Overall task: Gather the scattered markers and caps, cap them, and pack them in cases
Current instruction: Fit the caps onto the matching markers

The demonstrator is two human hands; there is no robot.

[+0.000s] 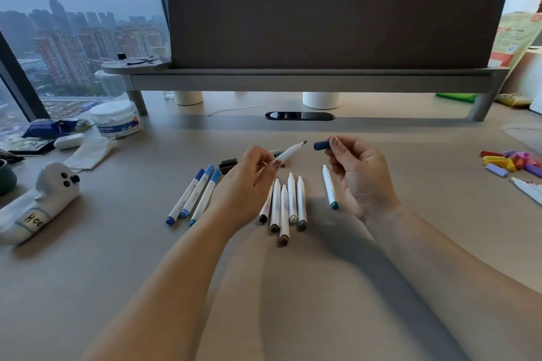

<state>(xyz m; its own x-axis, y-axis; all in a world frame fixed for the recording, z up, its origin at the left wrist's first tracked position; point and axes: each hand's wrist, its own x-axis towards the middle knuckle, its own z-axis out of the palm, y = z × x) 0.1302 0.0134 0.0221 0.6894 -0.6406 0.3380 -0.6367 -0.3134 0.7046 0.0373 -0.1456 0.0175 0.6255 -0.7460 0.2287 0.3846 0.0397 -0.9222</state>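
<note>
beige, matte desk (pixel 117 258) top, smooth and bare-looking under both forearms, which reach in from the near edge; the left hand (pixel 249 182) hovers over the middle of the desk, back up, with thumb and fingertips pinching the round barrel of a slim white plastic marker (pixel 290 152); its dark tip is bare and tilts up towards the far edge; just apart from that tip, the right hand (pixel 357 176), palm turned inward and fingers curled, pinches a short dark blue cylindrical cap (pixel 322 145) between thumb and forefinger; below the hands a row of five white markers (pixel 284 205) lies side by side, tapered ends to the far edge, coloured butts to the near edge; one teal-ended marker (pixel 330 187) lies alone beside the right hand; three blue-capped markers (pixel 193 196) lie slanted together towards the left edge, with dark caps (pixel 228 165) just beyond them; a soft white sock toy (pixel 38 202) sits at the left edge; bright blocky pieces (pixel 510 161) are heaped at the right edge; a grey felt partition (pixel 337 23) stands along the far edge.
</note>
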